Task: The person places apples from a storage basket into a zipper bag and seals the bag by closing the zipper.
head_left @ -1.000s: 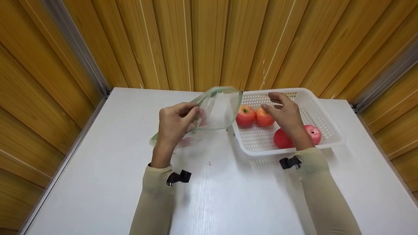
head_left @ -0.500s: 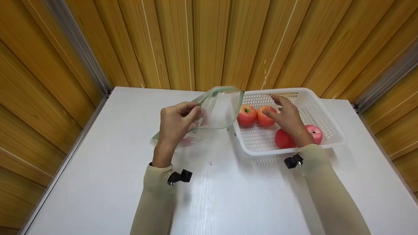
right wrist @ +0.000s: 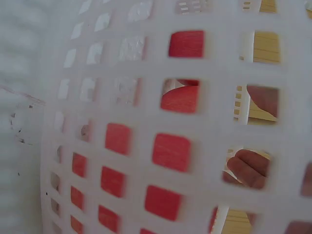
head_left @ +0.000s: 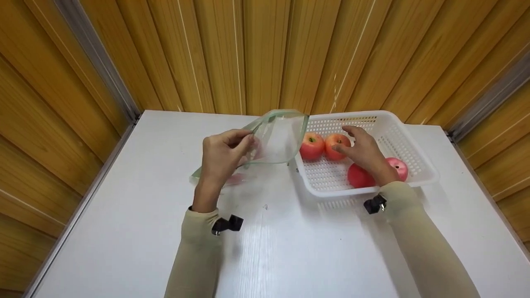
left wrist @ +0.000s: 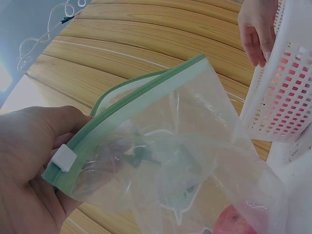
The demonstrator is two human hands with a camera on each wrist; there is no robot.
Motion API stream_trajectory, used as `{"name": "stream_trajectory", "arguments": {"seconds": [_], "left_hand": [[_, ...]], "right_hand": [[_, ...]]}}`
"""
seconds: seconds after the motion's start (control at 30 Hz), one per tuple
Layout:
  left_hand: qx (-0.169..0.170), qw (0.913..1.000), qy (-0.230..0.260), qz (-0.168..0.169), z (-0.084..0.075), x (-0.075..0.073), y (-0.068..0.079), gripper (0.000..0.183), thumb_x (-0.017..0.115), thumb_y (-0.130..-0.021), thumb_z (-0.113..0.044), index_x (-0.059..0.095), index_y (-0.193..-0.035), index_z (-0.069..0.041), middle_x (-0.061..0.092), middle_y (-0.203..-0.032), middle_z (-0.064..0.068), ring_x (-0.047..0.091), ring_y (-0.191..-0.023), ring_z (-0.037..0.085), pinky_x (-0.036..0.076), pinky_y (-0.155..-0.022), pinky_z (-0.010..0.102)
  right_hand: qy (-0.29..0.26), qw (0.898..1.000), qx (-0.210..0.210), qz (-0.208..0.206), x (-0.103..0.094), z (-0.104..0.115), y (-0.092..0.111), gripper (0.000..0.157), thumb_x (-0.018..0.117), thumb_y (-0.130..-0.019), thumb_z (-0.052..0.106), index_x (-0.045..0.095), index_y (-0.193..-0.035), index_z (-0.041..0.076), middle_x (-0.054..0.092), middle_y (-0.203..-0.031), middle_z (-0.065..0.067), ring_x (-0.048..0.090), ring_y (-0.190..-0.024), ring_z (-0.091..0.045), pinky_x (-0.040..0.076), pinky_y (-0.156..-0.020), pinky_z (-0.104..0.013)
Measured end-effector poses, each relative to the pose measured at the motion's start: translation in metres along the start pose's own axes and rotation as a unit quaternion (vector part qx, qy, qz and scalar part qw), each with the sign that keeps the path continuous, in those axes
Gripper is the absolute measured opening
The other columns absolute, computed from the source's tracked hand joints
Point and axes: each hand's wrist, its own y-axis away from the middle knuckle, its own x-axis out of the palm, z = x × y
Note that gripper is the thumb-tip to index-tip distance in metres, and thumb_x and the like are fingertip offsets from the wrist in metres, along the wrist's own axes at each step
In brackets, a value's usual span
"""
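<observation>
In the head view my left hand [head_left: 223, 155] pinches the green-edged rim of a clear zip bag [head_left: 277, 140], whose mouth gapes toward the basket. The left wrist view shows the bag's white slider [left wrist: 64, 158] beside my thumb, and a red apple [left wrist: 235, 222] low in the bag. My right hand [head_left: 364, 152] hovers inside the white basket, fingers spread and curved, holding nothing. Its thumb tip overlaps an orange-red apple [head_left: 336, 145] there. Another apple [head_left: 311, 147] sits left of that one. Through the basket's holes, the right wrist view catches parts of my fingers [right wrist: 248, 168].
The white perforated basket [head_left: 331, 193] stands at the back right of the white table [head_left: 290, 248]. Two more apples, one red [head_left: 359, 177] and one pink [head_left: 398, 167], lie under my right wrist. Wood-patterned panels [head_left: 265, 54] rise behind the table.
My right hand has shifted slightly right and toward me, its thumb now over the orange-red apple. The left hand and the bag stay where they were.
</observation>
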Motion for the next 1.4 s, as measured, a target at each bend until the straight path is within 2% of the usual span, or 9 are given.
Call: {"name": "stream_trajectory", "arguments": {"seconds": [0.17,0.6,0.83,1.0,1.13,1.27,1.4], "left_hand": [[-0.007,0.9999,-0.009,0.000,-0.0007,-0.0005,0.0008,0.011,0.080,-0.095,-0.006,0.083,-0.104,0.000,0.080,-0.094,0.007,0.076,-0.080,0.015,0.063,-0.074,0.027],[-0.007,1.0000,-0.001,0.003,-0.0008,-0.0024,0.0016,0.011,0.079,-0.096,-0.006,0.083,-0.104,0.000,0.080,-0.094,0.007,0.076,-0.080,0.017,0.062,-0.074,0.026],[-0.011,0.9999,0.010,0.005,-0.0006,-0.0032,0.0021,0.012,0.079,-0.097,-0.007,0.083,-0.104,0.000,0.080,-0.094,0.008,0.075,-0.079,0.017,0.062,-0.073,0.025],[-0.009,0.9999,0.007,0.003,-0.0005,-0.0030,0.0028,0.010,0.079,-0.096,-0.006,0.083,-0.103,0.000,0.080,-0.094,0.008,0.076,-0.079,0.018,0.062,-0.072,0.025],[-0.004,1.0000,-0.002,-0.001,-0.0016,-0.0032,0.0022,0.010,0.080,-0.095,-0.006,0.083,-0.103,0.000,0.080,-0.093,0.008,0.076,-0.079,0.018,0.062,-0.072,0.026],[-0.006,1.0000,-0.005,0.003,-0.0026,-0.0031,0.0013,0.011,0.079,-0.096,-0.006,0.083,-0.104,0.000,0.080,-0.094,0.008,0.076,-0.079,0.018,0.063,-0.073,0.027],[-0.009,0.9999,-0.003,0.002,-0.0023,-0.0030,0.0014,0.011,0.079,-0.096,-0.007,0.083,-0.104,0.000,0.080,-0.094,0.007,0.075,-0.078,0.017,0.063,-0.073,0.027]], "right_hand": [[0.018,1.000,-0.024,0.008,0.0017,-0.0013,-0.0014,0.074,0.076,-0.100,0.026,0.041,-0.158,-0.003,0.041,-0.159,-0.028,0.037,-0.148,-0.045,0.030,-0.122,-0.061],[0.021,0.999,-0.007,0.034,0.0034,-0.0028,-0.0048,0.072,0.074,-0.100,0.018,0.038,-0.159,-0.003,0.041,-0.160,-0.027,0.037,-0.148,-0.043,0.027,-0.124,-0.058],[0.020,0.998,0.008,0.057,0.0052,-0.0027,-0.0070,0.077,0.075,-0.099,0.018,0.034,-0.161,-0.002,0.040,-0.161,-0.026,0.039,-0.147,-0.042,0.028,-0.124,-0.058],[0.019,0.998,0.009,0.061,0.0050,-0.0044,-0.0080,0.076,0.079,-0.098,0.020,0.039,-0.159,0.000,0.041,-0.159,-0.023,0.041,-0.142,-0.042,0.029,-0.123,-0.059],[0.030,0.998,0.008,0.053,0.0042,-0.0050,-0.0077,0.071,0.080,-0.096,0.022,0.046,-0.154,-0.002,0.042,-0.151,-0.024,0.044,-0.134,-0.041,0.034,-0.120,-0.059],[0.047,0.997,0.024,0.055,0.0029,-0.0041,-0.0068,0.073,0.080,-0.096,0.027,0.046,-0.153,-0.002,0.042,-0.140,-0.024,0.047,-0.124,-0.040,0.040,-0.114,-0.057],[0.050,0.996,0.028,0.062,0.0028,-0.0042,-0.0076,0.074,0.080,-0.095,0.029,0.046,-0.153,-0.002,0.041,-0.137,-0.024,0.047,-0.121,-0.040,0.042,-0.111,-0.055]]}}
